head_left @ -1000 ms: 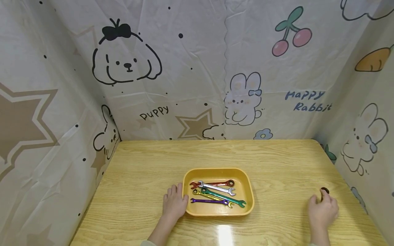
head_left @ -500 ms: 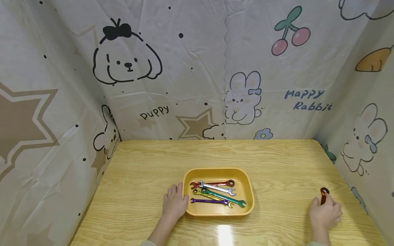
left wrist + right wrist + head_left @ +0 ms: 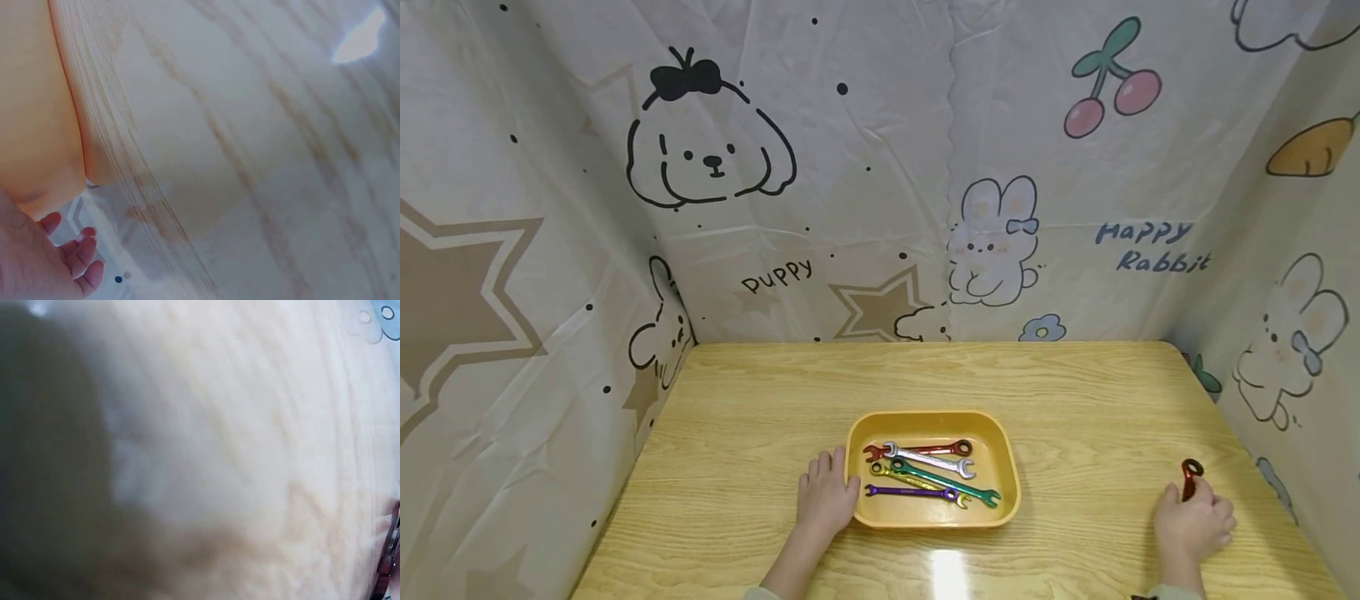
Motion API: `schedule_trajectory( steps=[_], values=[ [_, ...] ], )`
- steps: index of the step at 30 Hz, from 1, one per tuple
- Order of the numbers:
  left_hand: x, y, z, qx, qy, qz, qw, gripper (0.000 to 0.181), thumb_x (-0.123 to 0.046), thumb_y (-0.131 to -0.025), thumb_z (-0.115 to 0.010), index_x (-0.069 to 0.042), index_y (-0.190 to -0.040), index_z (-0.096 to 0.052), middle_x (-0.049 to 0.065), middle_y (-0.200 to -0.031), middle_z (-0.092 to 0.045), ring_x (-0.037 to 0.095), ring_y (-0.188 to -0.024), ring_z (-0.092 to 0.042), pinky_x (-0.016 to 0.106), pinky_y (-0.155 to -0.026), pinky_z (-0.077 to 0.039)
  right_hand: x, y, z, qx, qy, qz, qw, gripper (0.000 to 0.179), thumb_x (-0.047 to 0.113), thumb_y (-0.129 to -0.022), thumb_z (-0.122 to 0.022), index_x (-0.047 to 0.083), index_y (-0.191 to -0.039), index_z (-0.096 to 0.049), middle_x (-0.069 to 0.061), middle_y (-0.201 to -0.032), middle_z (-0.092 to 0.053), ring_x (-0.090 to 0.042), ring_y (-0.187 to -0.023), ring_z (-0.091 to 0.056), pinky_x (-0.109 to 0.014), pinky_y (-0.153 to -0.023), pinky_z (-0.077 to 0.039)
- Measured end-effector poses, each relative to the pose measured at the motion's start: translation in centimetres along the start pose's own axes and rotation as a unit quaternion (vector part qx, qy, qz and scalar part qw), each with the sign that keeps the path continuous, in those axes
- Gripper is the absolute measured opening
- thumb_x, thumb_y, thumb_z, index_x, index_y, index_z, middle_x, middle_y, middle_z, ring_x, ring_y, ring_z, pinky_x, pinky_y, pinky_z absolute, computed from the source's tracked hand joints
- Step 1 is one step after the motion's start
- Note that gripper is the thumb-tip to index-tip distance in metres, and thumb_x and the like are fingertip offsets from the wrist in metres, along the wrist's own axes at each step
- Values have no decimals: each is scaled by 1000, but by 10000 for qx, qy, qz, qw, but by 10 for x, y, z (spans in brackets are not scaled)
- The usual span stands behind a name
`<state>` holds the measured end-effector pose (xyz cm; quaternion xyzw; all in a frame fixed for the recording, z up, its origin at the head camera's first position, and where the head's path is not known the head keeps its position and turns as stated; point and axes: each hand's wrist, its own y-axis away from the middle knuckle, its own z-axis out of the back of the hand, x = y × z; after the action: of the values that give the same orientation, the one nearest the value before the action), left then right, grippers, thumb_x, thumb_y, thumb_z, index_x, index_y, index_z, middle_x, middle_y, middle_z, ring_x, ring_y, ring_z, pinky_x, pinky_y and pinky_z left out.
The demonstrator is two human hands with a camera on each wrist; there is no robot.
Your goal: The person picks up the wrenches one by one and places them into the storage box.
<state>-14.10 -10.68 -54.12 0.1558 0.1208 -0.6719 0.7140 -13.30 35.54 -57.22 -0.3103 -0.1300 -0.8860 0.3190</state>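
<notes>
At the table's right, my right hand grips a red wrench. Its dark ring end sticks out ahead of the fingers, while the palm hides much of the shank. The right wrist view catches part of this wrench at its right edge. My left hand rests against the left wall of a yellow tray, thumb at the rim and fingers extended. Inside lie a red wrench, a silver wrench, a green wrench, a yellow wrench and a purple wrench, partly overlapping.
The wood-grain table carries the tray near its middle. Patterned cloth hangs behind the table and along both sides. A bright reflection shows on the tabletop in front of the tray.
My right hand has turned and shifted slightly right, so more of the red wrench's shank shows above the fingers. The left hand, tray and its wrenches stay put.
</notes>
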Motion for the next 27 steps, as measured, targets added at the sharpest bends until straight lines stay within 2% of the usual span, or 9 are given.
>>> schedule_trajectory(
  steps=[19, 27],
  values=[
    [-2, 1, 3, 112, -112, 37, 9999, 44, -28, -89, -47, -6, -126, -41, 13, -109, -43, 27, -94, -38, 42, -77, -33, 0, -6, -4, 83, 207, -373, 9991, 44, 18, -97, -29, -8, -132, -33, -36, -126, -27, -49, -120, -20, -57, -92, -16],
    [-2, 1, 3, 104, -98, 40, 9999, 43, -28, -89, -47, -6, -126, -41, 13, -109, -43, 27, -93, -38, 42, -77, -33, -1, -7, -5, 111, 273, -281, 9992, 42, 16, -97, -29, -10, -130, -33, -37, -123, -27, -51, -118, -20, -58, -90, -17]
  ],
)
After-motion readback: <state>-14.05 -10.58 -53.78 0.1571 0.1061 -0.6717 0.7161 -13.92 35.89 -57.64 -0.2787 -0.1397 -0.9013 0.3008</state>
